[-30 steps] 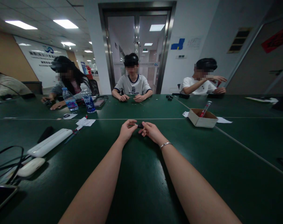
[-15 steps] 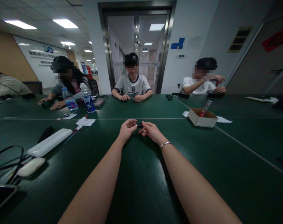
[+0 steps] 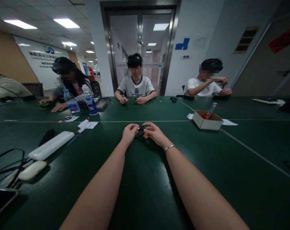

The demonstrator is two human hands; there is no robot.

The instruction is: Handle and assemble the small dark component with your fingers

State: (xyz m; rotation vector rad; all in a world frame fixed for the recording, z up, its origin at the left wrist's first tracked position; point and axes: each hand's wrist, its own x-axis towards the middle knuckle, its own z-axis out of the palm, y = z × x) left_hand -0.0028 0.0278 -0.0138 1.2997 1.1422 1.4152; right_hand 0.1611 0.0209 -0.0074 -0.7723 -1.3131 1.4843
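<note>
A small black object with a silver end (image 3: 141, 128) is held just above the green table, between my two hands; it is too small to tell its kind. My left hand (image 3: 130, 134) is closed, pinching the silver end between thumb and fingertips. At the black end, my right hand (image 3: 155, 133) has its index finger lifted and its fingers apart. Its thumb side is close to the object, but whether it touches is hard to tell. A silver bracelet (image 3: 170, 148) circles my right wrist.
On the green table (image 3: 145, 179), a small open box (image 3: 208, 124) holding a red tube stands to the right. Leftward lie a white power bank (image 3: 51, 145), cables, a phone (image 3: 2, 201), papers and two water bottles (image 3: 90, 103). Several people sit across the table.
My right hand has loosened from the black end, its index finger lifting and spreading. My left fingers have drawn closer together on the silver end.
</note>
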